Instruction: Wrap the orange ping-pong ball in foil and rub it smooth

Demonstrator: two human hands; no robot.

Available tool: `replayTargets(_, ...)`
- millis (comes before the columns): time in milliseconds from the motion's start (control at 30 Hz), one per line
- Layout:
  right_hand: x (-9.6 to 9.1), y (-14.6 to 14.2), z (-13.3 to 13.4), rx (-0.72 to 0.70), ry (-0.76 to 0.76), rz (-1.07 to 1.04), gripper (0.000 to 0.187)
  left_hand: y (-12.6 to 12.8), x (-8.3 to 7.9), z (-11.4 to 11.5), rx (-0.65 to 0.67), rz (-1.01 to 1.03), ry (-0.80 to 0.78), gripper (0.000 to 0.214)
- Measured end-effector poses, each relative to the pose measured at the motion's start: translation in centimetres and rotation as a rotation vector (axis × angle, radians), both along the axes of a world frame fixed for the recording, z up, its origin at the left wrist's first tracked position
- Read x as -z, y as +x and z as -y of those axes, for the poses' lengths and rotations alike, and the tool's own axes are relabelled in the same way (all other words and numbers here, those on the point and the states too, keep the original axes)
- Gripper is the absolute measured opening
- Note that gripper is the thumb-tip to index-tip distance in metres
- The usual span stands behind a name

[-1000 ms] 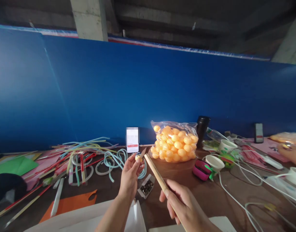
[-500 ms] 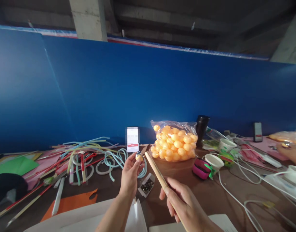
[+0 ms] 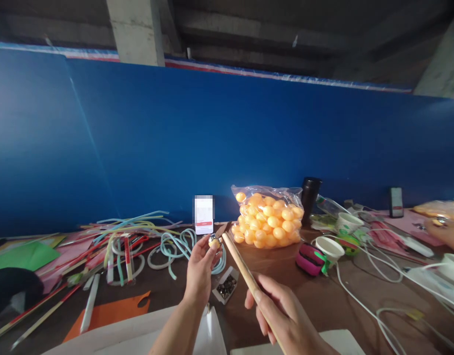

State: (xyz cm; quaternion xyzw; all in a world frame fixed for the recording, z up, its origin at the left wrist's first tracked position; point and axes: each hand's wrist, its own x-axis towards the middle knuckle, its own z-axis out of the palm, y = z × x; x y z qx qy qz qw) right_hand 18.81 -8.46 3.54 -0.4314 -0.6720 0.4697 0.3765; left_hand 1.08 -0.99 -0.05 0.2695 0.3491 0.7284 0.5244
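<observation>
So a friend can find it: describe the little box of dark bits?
Find the clear bag of orange balls by the blue wall. Nearer and leftward, beside the left hand, a small open box lies on the brown table. Unlike its neighbours, it is straight-sided and holds dark metal pieces.

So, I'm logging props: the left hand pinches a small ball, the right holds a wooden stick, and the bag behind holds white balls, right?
Not quite: the head view shows the bag holds orange balls, not white. The rest stands: the left hand pinches a small ball and the right hand holds a wooden stick.
</observation>
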Motion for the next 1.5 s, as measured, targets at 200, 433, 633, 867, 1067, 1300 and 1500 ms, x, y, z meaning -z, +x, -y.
replayTargets(200, 0.51, 0.29, -0.36, -0.046, -0.028, 0.058, 0.044, 0.02, 0.11, -0.18, -0.009, -0.007, -0.01, 0.046)
replayTargets(433, 0.08, -0.02, -0.06, 0.021, -0.028, 0.013, 0.045, 0.11, -0.31, -0.04, -0.02, -0.021, -0.034, 0.049)
replayTargets(633, 0.31, 0.23, -0.51, -0.007, -0.045, 0.019, 0.048, 0.12, 0.04, -0.11, -0.011, -0.042, -0.027, 0.047)
replayTargets(867, 0.61, 0.44, -0.9, -0.021, -0.075, 0.056, 0.052, 0.05, 0.2, -0.2, -0.032, -0.04, -0.036, 0.05)
replayTargets(1067, 0.46, 0.18, -0.47, 0.021, -0.054, 0.045, 0.048, 0.0, 0.46, -0.36, -0.017, -0.039, -0.047, 0.051)
replayTargets(1300, 0.17, 0.28, -0.3, 0.025, -0.031, 0.0, 0.044, 0.03, 0.39, -0.3, -0.015, -0.052, -0.037, 0.051)
replayTargets(1500, 0.27, 0.44, -0.35, 0.01, -0.037, 0.011, 0.042, 0.04, 0.31, -0.34, -0.021, -0.065, -0.034, 0.052)
